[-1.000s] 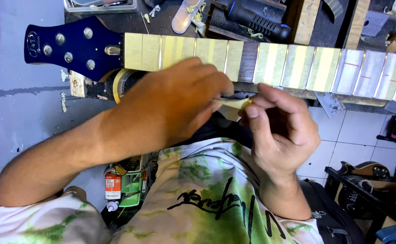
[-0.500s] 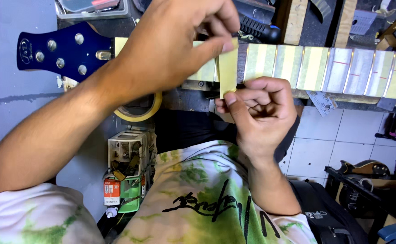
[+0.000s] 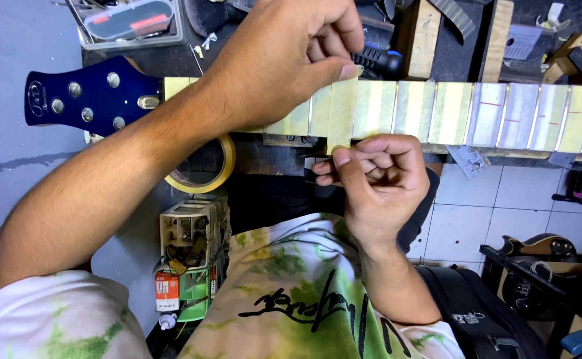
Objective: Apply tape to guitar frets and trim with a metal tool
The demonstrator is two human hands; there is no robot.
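The left hand (image 3: pixel 284 60) pinches the top end of a yellow tape strip (image 3: pixel 341 113); the right hand (image 3: pixel 370 179) pinches its lower end. The strip lies upright across the guitar neck (image 3: pixel 450 113), between frets, beside other taped sections. The blue headstock (image 3: pixel 85 100) lies on the desk (image 3: pixel 11 60). A tape roll (image 3: pixel 221 174) hangs around the left wrist.

A strip of yellowish masking tape (image 3: pixel 341 113) stands vertically across the guitar neck (image 3: pixel 437 110) at the upper middle of the frame, pinched at its top and bottom ends. The neck runs level across the upper frame, its fretboard covered between the metal frets with similar tape pieces, its blue headstock (image 3: pixel 88 100) at upper left.
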